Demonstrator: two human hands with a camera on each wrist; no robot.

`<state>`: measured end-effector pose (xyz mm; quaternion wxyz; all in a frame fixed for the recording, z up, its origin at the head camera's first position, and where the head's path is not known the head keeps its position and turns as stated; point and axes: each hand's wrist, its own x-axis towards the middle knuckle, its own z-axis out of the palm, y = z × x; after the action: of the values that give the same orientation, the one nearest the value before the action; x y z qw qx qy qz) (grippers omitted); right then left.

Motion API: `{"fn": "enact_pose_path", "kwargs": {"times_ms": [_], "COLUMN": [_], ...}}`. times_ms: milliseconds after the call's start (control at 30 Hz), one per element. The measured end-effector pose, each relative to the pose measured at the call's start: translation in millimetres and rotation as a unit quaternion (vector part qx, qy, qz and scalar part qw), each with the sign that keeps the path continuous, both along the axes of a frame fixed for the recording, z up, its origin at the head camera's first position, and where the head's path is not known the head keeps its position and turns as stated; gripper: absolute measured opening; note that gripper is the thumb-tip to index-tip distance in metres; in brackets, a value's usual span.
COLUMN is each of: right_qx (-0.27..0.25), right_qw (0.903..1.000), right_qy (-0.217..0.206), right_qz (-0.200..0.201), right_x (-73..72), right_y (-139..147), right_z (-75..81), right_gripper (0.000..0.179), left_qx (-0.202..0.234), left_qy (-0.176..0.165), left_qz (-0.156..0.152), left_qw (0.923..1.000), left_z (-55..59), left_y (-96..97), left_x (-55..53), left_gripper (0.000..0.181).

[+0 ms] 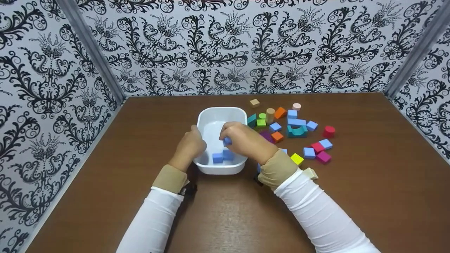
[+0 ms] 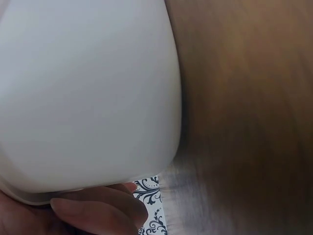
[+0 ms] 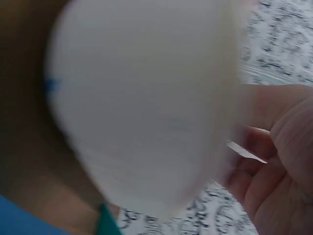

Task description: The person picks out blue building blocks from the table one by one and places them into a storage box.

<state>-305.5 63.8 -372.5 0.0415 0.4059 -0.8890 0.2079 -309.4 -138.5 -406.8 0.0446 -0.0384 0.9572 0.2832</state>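
A white plastic tub (image 1: 221, 170) stands on the brown table, and two blue blocks (image 1: 218, 158) lie on its floor near the front. My left hand (image 1: 190, 144) grips the tub's left rim; the left wrist view shows its fingers (image 2: 98, 215) curled under the rim. Over the inside of the tub, my right hand (image 1: 244, 138) pinches another blue block (image 1: 227, 141) with fingertips pointing down. In the right wrist view the tub's outer wall (image 3: 142, 107) hides the fingertips and that block.
Right of the tub, many loose blocks are scattered: a teal arch (image 1: 297, 131), a red cylinder (image 1: 329, 131), a yellow block (image 1: 297, 159), orange, blue and magenta ones. A cream block (image 1: 310, 173) lies beside the right sleeve. Patterned walls (image 1: 225, 45) close off the table's back and sides.
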Motion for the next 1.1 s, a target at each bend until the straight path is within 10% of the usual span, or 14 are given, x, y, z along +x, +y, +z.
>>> {"fn": "enact_pose_path", "kwargs": {"times_ms": [333,1100], "right_qx": [-0.033,0.005], "right_qw": [0.9985,0.9970], "right_qy": [0.039,-0.029], "right_qz": [-0.018,-0.072], "right_x": [-10.8,-9.8], "right_y": [-2,-4], "right_z": [-31.6,-32.5], "right_gripper": [0.020,0.022], "left_qx": [-0.003,-0.003], "left_qy": [0.002,0.007], "left_qz": [-0.001,0.000], "left_qw": [1.0000,1.0000], "left_z": [0.0,-1.1], "left_y": [1.2,0.4], "left_x": [-0.2,-1.0], "left_gripper": [0.074,0.068]}}
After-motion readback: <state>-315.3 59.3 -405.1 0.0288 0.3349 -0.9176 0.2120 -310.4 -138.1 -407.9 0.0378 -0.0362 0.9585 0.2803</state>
